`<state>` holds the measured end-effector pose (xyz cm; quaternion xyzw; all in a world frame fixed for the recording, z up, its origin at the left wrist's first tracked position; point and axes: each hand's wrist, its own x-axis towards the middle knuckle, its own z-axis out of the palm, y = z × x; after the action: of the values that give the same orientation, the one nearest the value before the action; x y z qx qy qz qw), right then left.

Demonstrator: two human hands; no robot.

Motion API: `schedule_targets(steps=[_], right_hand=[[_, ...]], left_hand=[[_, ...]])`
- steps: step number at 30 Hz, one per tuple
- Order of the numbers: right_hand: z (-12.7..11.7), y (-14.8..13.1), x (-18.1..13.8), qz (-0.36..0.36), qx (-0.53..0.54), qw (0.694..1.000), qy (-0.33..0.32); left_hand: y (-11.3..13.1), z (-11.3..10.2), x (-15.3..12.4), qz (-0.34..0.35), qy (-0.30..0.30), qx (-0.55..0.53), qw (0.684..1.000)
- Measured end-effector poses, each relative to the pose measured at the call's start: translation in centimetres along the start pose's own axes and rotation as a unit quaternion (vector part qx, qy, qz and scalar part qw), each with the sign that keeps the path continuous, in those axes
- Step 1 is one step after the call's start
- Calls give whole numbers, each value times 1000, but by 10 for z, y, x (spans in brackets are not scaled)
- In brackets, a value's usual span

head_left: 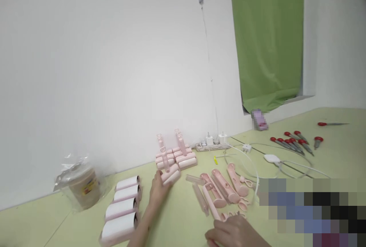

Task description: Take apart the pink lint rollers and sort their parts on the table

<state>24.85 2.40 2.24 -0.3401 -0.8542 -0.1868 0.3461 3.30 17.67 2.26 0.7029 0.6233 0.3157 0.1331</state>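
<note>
My left hand reaches forward and grips a pink lint-roller piece at the near edge of a stack of assembled pink rollers by the wall. My right hand rests low on the table at the near end of several loose pink handle parts; its fingers are curled, and I cannot make out whether they hold one of the parts. A row of white paper rolls in pink holders lies left of my left arm.
A plastic-wrapped tub stands at the left. A power strip with chargers and white cables sits by the wall. Several red-handled screwdrivers lie at the right, under a green curtain. A blurred patch covers the lower right.
</note>
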Motion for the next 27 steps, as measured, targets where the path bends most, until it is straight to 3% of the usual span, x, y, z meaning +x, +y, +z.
schedule_targets(steps=[5,9,12,14,20,22,24,26,27], right_hand=[[-7,-5,3,135,134,978,-81],[7,-18,24,259,162,943,-132],[16,-27,49,274,176,932,-160],[18,-30,63,274,195,930,-150],[-5,-30,71,334,288,897,14],[-15,-27,66,299,269,911,93],[-20,-26,56,213,232,936,159],[-22,-27,46,102,233,954,156],[-22,-29,42,42,248,961,116]], left_hand=[[-1,-19,-85,-9,-41,-113,993],[-3,-24,-130,0,-93,-288,953],[-4,-23,-139,10,-113,-360,926],[-6,-24,-137,16,-121,-350,929],[-19,-23,-122,38,-117,-302,945],[-21,-25,-120,35,-58,-269,961],[-17,-32,-121,40,32,-264,963],[-6,-45,-126,7,66,-334,940],[1,-53,-130,-25,30,-399,916]])
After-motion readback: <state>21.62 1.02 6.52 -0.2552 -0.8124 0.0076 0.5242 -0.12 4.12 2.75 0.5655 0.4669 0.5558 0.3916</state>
